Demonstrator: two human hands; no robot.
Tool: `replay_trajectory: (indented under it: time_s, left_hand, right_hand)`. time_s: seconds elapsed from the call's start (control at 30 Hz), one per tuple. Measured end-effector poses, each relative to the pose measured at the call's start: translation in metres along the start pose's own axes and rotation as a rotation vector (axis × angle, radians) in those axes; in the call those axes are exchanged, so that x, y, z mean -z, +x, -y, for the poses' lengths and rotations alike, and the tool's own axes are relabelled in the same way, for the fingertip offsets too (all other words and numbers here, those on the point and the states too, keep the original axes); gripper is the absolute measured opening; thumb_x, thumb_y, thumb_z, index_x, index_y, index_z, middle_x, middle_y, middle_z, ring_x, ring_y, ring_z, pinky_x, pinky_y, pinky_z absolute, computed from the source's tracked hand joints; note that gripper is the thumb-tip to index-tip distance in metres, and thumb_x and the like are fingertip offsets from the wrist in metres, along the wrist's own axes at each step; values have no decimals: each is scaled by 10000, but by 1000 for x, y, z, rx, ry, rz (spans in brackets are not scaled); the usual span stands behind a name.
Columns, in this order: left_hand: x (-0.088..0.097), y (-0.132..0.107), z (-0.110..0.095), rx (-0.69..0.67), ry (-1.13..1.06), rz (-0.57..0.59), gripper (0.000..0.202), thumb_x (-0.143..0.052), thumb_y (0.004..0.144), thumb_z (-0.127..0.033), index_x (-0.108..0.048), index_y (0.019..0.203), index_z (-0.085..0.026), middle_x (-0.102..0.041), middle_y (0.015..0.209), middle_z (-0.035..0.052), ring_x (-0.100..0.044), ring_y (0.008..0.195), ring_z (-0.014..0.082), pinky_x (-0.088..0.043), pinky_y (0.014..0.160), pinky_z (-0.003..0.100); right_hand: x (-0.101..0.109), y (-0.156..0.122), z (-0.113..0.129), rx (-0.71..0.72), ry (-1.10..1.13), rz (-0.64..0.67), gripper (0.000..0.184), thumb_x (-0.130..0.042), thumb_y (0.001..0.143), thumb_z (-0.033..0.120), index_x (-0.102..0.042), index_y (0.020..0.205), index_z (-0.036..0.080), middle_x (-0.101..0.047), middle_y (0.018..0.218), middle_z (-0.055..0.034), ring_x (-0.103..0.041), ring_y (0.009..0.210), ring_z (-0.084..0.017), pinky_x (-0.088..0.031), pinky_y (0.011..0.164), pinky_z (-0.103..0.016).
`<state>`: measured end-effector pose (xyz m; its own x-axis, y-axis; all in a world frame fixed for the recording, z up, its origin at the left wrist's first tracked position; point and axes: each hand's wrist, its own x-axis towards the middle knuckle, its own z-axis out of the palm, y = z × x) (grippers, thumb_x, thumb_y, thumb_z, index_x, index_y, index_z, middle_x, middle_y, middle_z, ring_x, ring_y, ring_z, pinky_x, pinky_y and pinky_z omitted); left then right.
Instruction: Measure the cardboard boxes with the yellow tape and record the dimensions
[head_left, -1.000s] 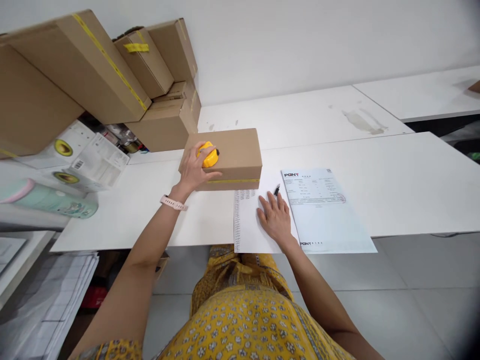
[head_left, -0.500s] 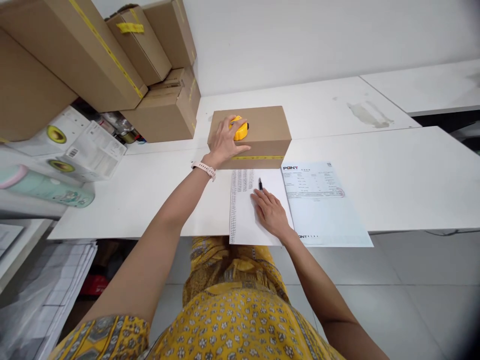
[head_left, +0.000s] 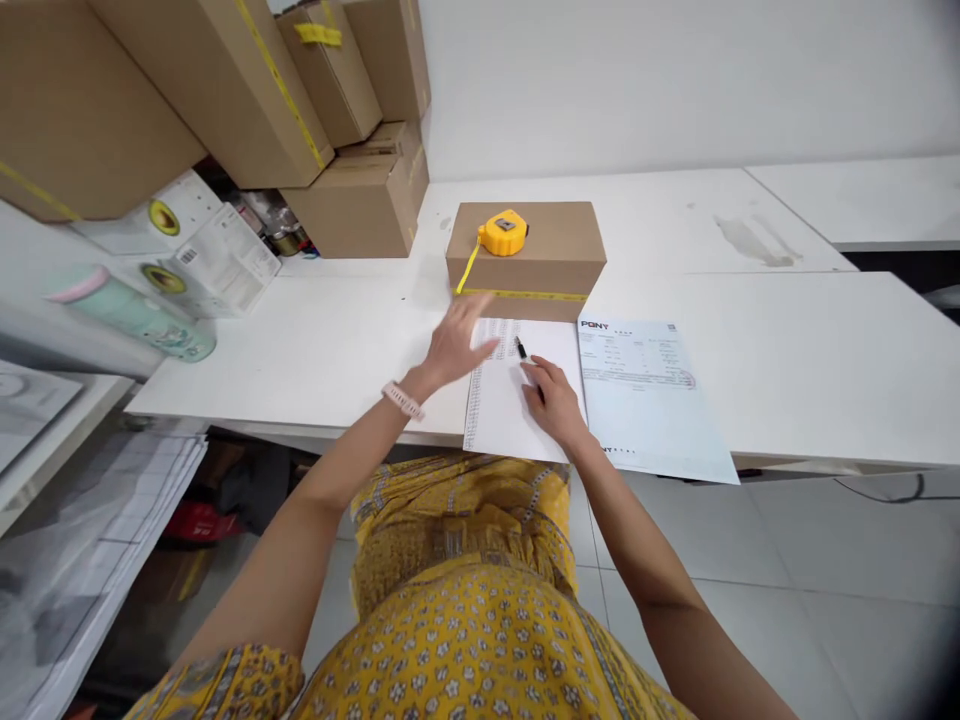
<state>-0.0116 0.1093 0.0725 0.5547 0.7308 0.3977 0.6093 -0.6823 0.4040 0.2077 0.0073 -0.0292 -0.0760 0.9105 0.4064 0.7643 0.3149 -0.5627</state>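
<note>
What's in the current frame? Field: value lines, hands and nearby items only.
left_hand: left hand holds nothing, in front of the cardboard box; contact unclear
right_hand: right hand holds a pen over the white paper
tape_measure: yellow tape measure, on top of the box
box: closed, yellow tape across its front
white_paper: columns of writing, overhangs the table edge
document: PONY-headed sheet, right of the white paper
</note>
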Motion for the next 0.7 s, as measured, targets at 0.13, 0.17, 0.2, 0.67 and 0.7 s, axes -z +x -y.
replay_trajectory:
  time_s: [0.13, 0.17, 0.2, 0.67, 0.7]
  left_hand:
    - [-18, -101, -13, -43, 45, 492, 1055, -818, 787, -589, -337, 1609, -135, -327, 1684, 228, -289, 1577, 389, -248, 1284, 576]
    - [-23, -116, -16, -61, 101, 530, 1100, -855, 758, -565, -323, 1619, -135, -276, 1704, 229, -235, 1595, 396, -189, 1297, 592]
    - [-26, -127, -18, -75, 158, 534, 1092, -866, 765, -520, -312, 1628, -144, -244, 1716, 219, -196, 1608, 390, -139, 1305, 600]
    - [-47, -146, -68, 32, 313, 348, 585, -534, 956, -106, -525, 1528, -231, -435, 1646, 139, -370, 1555, 316, -312, 1251, 606]
    - [-52, -149, -76, 47, 317, 328, 581, -520, 960, -110, -526, 1528, -231, -440, 1643, 136, -376, 1551, 318, -313, 1254, 605]
  right_hand:
    - [3, 2, 4, -151, -77, -68, 400, -557, 940, 334, -661, 1283, 157, -690, 1124, -176, -587, 1086, -349, -492, 993, -524]
    - [2, 3, 4, -185, -97, -80, 394, -574, 934, 363, -668, 1254, 153, -681, 1087, -175, -583, 1058, -348, -490, 974, -516]
    - [1, 4, 4, -212, -113, -88, 383, -588, 927, 383, -675, 1216, 147, -673, 1066, -176, -581, 1036, -345, -488, 959, -507]
    - [31, 5, 25, -301, 696, 37, 361, -515, 970, 516, -596, 1202, 251, -575, 743, 15, -517, 679, -175, -460, 673, -322]
    - [40, 4, 32, -282, 809, 55, 436, -547, 953, 522, -561, 1315, 280, -558, 743, 27, -510, 671, -167, -456, 661, -318]
